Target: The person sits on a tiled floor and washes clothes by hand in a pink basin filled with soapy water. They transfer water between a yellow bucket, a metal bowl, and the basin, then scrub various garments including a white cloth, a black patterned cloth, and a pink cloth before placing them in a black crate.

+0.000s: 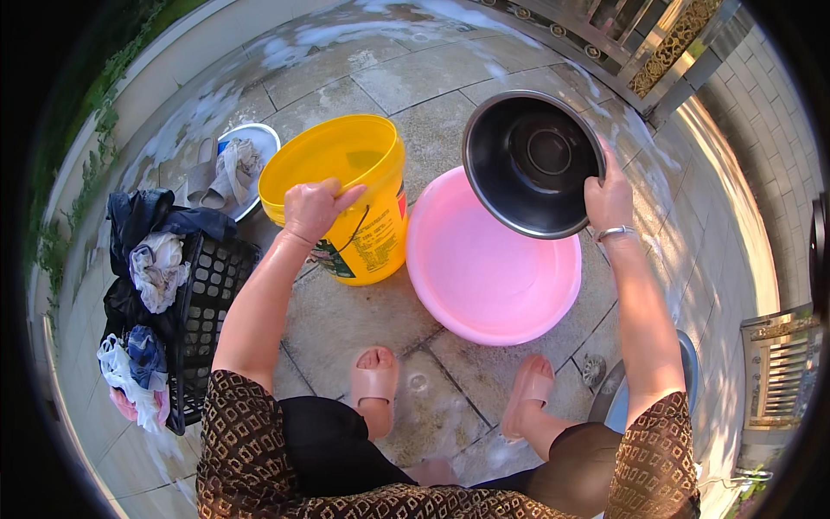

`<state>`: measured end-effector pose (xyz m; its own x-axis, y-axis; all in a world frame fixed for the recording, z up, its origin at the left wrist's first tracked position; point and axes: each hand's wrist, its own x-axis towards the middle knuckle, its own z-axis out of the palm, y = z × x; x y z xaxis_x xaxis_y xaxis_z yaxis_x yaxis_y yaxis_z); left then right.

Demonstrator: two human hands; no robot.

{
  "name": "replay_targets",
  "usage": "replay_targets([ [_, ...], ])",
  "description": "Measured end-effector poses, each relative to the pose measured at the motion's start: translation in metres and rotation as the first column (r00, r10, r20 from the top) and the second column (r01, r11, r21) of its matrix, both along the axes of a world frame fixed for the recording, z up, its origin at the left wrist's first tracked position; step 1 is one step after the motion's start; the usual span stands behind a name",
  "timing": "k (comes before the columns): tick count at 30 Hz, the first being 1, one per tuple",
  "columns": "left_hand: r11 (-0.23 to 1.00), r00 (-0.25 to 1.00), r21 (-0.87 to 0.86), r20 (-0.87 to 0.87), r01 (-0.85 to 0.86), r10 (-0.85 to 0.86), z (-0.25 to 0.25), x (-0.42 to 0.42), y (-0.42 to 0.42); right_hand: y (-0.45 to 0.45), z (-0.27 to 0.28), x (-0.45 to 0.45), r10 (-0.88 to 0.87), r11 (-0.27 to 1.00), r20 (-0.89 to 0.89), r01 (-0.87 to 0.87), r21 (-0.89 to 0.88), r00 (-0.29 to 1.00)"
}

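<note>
My left hand (319,209) grips the near rim of a yellow plastic bucket (379,240), which leans slightly and bears a printed label and a thin wire handle. In my right hand (609,194) is the rim of a dark metal bowl (519,188), tipped so that its inside faces me. The bowl overlaps the far right part of a pink plastic basin (493,298) on the paving. No laundry shows inside the basin or the bowl. Only part of the bucket's inside is visible.
A black plastic laundry crate (211,285) with clothes (155,269) stands at the left. Beyond it, a white-rimmed basin (262,139) holds cloth and slippers. A blue basin (688,370) sits behind my right arm. Suds lie on the wet paving (402,84); a metal gate (622,32) stands far right.
</note>
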<state>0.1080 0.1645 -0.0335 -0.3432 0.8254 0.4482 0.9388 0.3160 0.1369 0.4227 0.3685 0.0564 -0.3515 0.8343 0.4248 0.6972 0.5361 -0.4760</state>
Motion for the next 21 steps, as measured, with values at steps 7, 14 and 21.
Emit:
replay_targets([
  [7, 0.93, 0.917, -0.367, 0.365, -0.017, 0.161, 0.071, -0.017, 0.01, 0.036, -0.052, 0.198, -0.246, 0.954, -0.019, 0.239, -0.178, 0.969],
  [14, 0.529, 0.948, -0.812, 0.315, 0.246, 0.042, 0.065, 0.011, 0.058, 0.021, -0.102, 0.308, -0.481, 0.781, -0.019, 0.418, -0.464, 0.876],
  [21, 0.106, 0.909, -0.907, 0.414, 0.408, 0.044, 0.018, 0.043, 0.08, -0.023, -0.109, 0.362, -0.787, 0.478, -0.164, 0.419, -0.772, 0.594],
])
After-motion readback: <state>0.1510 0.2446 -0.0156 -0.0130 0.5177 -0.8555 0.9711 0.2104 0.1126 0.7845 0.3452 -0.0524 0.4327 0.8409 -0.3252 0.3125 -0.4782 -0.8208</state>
